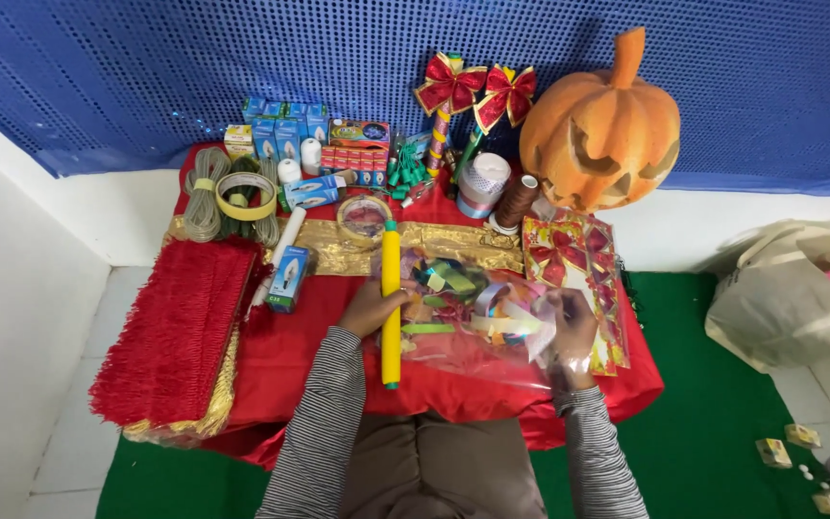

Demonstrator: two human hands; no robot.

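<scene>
The left hand (369,309) is clenched around the middle of a yellow tube (391,303), which stands upright in the view, near the front edge of the red-covered table (280,356). The right hand (569,332) reaches inside a clear plastic bag (492,336) just right of the tube; whether its fingers grip anything there I cannot tell. The bag lies across the table's front middle and is filled with coloured ribbon bows (453,288).

At the back right corner sits an orange carved pumpkin (602,125). A red fringed cloth (175,332) covers the left edge. A flat red-and-gold packet of bows (573,264) lies along the right edge, touching the bag. Along the back edge stand small blue boxes (285,125), with a flat multicoloured box (357,135) beside them. A small blue bulb box (287,277) lies left of the tube, well apart from the left hand.
</scene>
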